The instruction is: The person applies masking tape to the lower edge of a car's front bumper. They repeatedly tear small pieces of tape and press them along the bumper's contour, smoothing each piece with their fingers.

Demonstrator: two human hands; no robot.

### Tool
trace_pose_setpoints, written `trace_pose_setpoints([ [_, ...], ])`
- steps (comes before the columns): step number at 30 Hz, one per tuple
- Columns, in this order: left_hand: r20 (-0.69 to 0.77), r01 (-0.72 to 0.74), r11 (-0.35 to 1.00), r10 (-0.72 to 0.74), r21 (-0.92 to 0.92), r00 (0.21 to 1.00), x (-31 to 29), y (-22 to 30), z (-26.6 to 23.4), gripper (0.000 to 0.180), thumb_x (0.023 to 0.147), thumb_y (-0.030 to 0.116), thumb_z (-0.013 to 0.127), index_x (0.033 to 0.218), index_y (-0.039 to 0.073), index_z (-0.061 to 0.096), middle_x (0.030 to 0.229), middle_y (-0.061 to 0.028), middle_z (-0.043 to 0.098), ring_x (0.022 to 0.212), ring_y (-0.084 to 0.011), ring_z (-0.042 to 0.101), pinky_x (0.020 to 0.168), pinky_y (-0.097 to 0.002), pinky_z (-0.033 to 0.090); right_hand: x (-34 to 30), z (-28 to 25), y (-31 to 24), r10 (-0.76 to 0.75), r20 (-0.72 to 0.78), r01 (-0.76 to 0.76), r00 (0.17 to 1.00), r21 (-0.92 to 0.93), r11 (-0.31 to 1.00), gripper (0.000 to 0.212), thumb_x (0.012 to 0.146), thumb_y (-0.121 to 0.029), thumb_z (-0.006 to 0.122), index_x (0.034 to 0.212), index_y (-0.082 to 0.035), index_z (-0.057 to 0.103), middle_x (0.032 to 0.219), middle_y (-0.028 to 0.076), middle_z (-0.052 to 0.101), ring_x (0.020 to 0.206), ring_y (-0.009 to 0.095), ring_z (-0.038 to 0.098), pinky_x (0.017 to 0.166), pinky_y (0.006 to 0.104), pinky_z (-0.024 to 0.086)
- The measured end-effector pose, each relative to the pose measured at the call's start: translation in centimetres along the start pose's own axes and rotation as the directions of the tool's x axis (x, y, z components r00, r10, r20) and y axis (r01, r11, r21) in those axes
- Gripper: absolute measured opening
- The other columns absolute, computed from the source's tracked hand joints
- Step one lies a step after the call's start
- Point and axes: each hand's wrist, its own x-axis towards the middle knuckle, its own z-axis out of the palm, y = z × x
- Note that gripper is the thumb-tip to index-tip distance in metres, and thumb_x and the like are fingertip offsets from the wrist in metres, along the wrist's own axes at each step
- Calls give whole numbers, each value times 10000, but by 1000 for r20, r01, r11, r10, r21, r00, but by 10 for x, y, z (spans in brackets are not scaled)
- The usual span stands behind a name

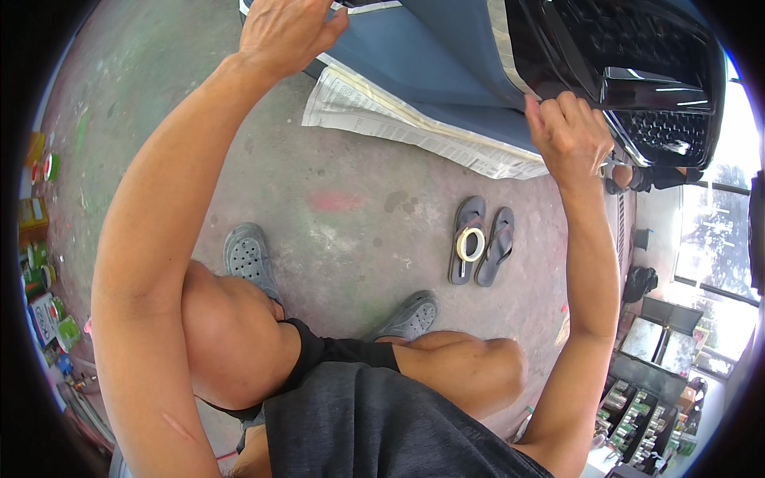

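Note:
A blue-grey car body panel (406, 56) fills the top of the view, beside a glossy black grille section (637, 88). Newspaper (414, 131) hangs along the panel's lower edge, fixed by a strip of masking tape (382, 95). My left hand (288, 33) is at the panel's left end, fingers bent and partly cut off by the frame; what they grip is hidden. My right hand (570, 137) is closed in a pinch where panel and grille meet, too tight to show what is in it. Another narrow newspaper strip (502, 40) runs up beside the grille.
A pair of flip-flops (498, 247) lies on the concrete floor, with a masking tape roll (470, 244) on the left one. My feet wear grey clogs (249, 253). Cans (68, 333) line the left edge; several small containers (629, 422) stand lower right.

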Motion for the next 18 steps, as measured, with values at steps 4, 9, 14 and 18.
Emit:
trace_pose_setpoints([
  [4,3,-3,1000,3,-8,1000,-1,2,2,417,880,156,818,1212,89,575,1217,-135,560,1149,-356,675,899,-489,558,1,0,4,-5,-9,5,1000,13,1000,344,778,-221,944,701,-158,614,729,-21,549,658,158,593,601,328,428],
  [9,36,-6,1000,7,-26,999,3,11,6,442,872,158,825,1232,94,578,1221,-138,562,1147,-345,679,902,-483,562,-8,2,3,8,22,-7,1000,-26,1000,307,796,-191,916,710,-156,623,733,-14,551,663,165,595,607,335,435],
  [14,-145,-307,952,302,-10,942,2,13,19,333,894,135,853,1165,90,665,1239,-56,657,1021,-298,728,811,-401,599,-30,-19,4,123,63,-122,990,-7,992,305,788,-182,913,704,-157,621,726,0,542,666,179,593,604,358,434],
  [18,-32,-541,839,540,-62,841,-9,54,35,421,863,105,819,1263,81,689,1426,-86,649,1295,-311,648,1006,-496,544,-69,-29,-30,261,35,-263,965,99,960,332,788,-193,923,682,-156,610,728,2,541,660,194,585,602,369,423],
])
